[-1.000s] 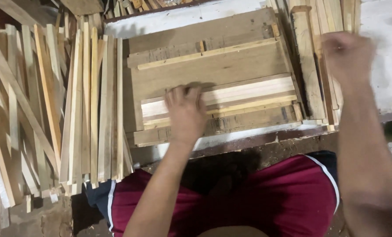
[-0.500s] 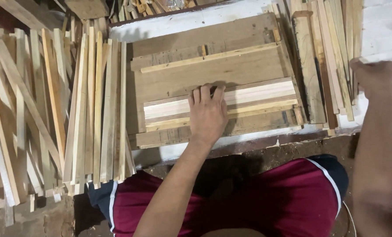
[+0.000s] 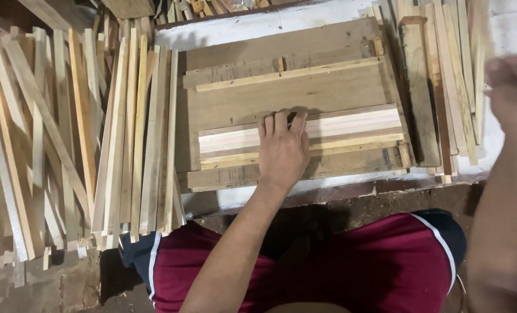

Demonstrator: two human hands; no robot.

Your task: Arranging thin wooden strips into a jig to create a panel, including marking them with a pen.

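My left hand (image 3: 282, 149) lies flat, fingers together, on a row of several pale wooden strips (image 3: 351, 128) laid side by side in a wooden jig board (image 3: 281, 93). The strips run left to right between a thin top batten (image 3: 287, 74) and the board's lower rail. My right hand (image 3: 510, 87) is raised at the right edge, blurred, above a stack of wooden slats (image 3: 449, 81); whether it holds anything cannot be made out. My forearms reach in from the bottom of the view.
A big loose pile of long wooden slats (image 3: 67, 139) covers the left side. The jig rests on a white-painted bench (image 3: 258, 29). My legs in dark red shorts (image 3: 351, 266) are below the bench edge.
My left hand has slid rightwards along the strips. My right hand has moved down and towards the right edge, over the slats there.
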